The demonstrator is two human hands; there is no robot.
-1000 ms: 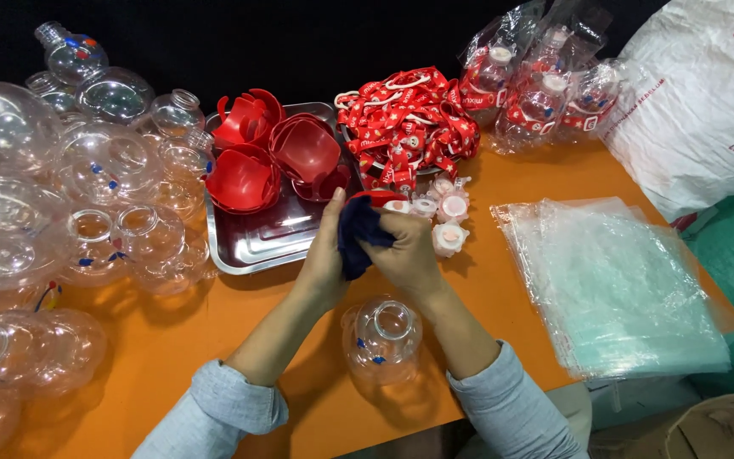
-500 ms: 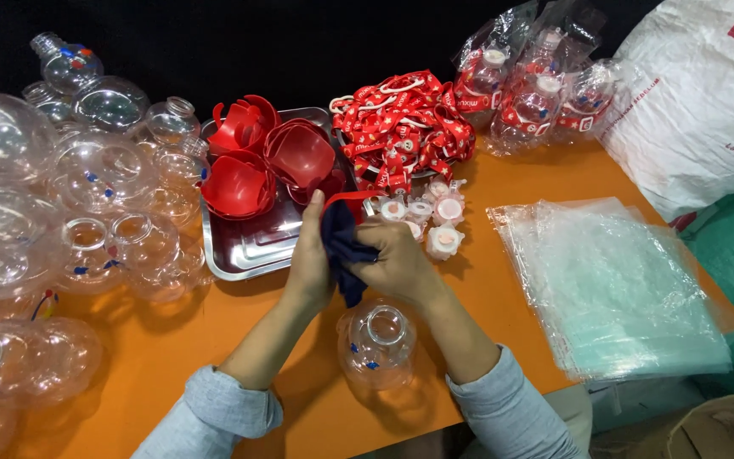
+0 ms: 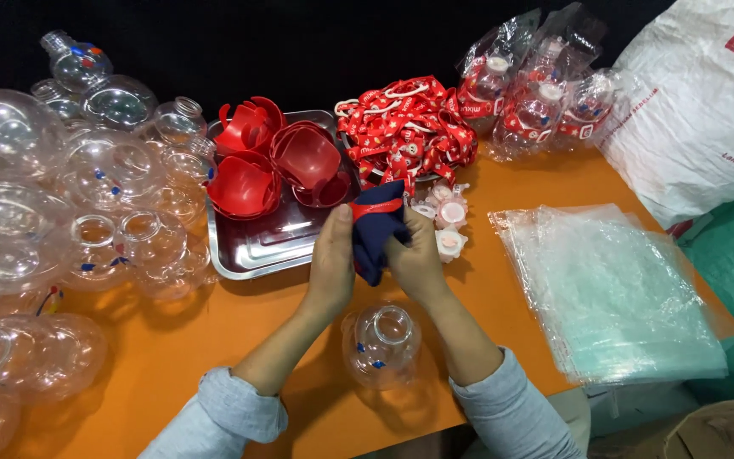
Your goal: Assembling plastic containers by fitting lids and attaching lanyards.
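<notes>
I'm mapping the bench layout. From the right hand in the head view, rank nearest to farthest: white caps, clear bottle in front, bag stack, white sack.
1. White caps, just beyond the right hand.
2. Clear bottle, below the wrists.
3. Bag stack, to the right.
4. White sack, far right corner.
</notes>
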